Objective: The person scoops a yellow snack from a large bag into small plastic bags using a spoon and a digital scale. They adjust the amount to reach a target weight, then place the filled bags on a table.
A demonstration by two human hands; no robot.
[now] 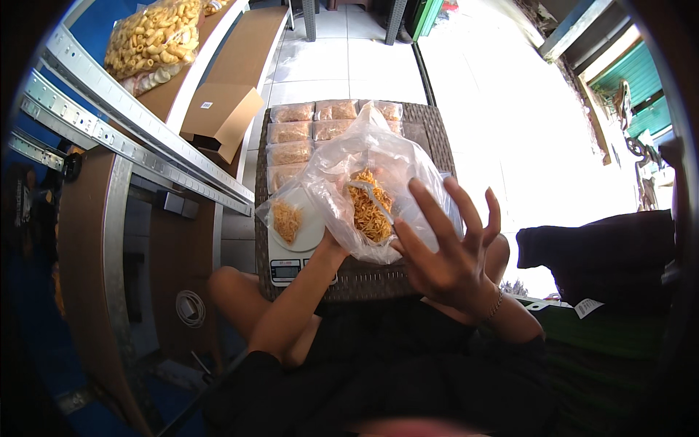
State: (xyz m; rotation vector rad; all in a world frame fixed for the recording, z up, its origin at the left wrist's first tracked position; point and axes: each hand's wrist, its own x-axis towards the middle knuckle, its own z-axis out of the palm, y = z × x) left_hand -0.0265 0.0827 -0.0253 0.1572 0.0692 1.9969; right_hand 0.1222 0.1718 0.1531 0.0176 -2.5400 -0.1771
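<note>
A large clear plastic bag (419, 164) stands open on the woven table, with golden-brown shredded crispy snack (373, 218) inside. My left hand (334, 246) holds the bag at its near left side; its fingers are mostly hidden by the plastic. My right hand (455, 251) is at the bag's right edge, thumb and index finger closed on the handle of a spoon (375, 198), the other fingers raised and spread. The spoon's head lies among the shreds. Left of the bag, a small clear bag with some shreds (287, 221) rests on a white kitchen scale (309, 240).
Several filled clear packets (290, 132) lie in rows on the far part of the brown woven table (429, 131). To the left stand metal-railed shelves (145, 149), an opened cardboard box (222, 116) and a big bag of curved yellow snacks (156, 40). Dark cloth (597, 247) hangs at right.
</note>
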